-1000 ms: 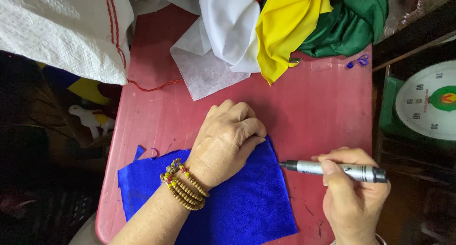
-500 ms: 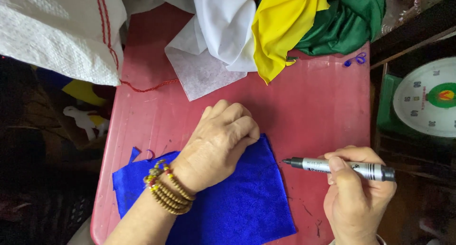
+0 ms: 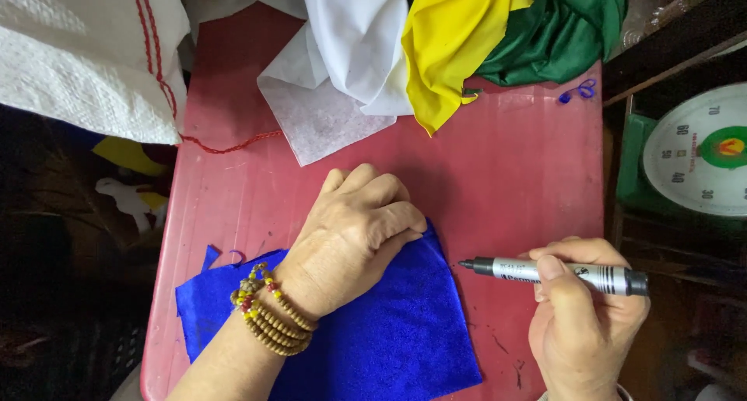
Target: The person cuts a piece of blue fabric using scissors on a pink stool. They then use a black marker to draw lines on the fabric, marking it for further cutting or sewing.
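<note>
A bright blue cloth (image 3: 389,331) lies flat on the red table (image 3: 506,160) near its front edge. My left hand (image 3: 354,234) presses down on the cloth's upper part, fingers curled; a beaded bracelet (image 3: 272,311) circles the wrist. My right hand (image 3: 583,315) grips a grey and black marker pen (image 3: 556,274), uncapped, held level. Its tip points left and hovers just beside the cloth's right edge, apart from the fabric.
White fabric (image 3: 342,51), yellow fabric (image 3: 451,43) and green fabric (image 3: 560,28) are piled at the table's far end. A white woven sack (image 3: 85,51) hangs over the left corner. A round dial scale (image 3: 704,152) stands to the right of the table.
The view has shifted slightly. My left hand stays on the blue cloth. The pen in my right hand remains beside the cloth's right edge, roughly where it was.
</note>
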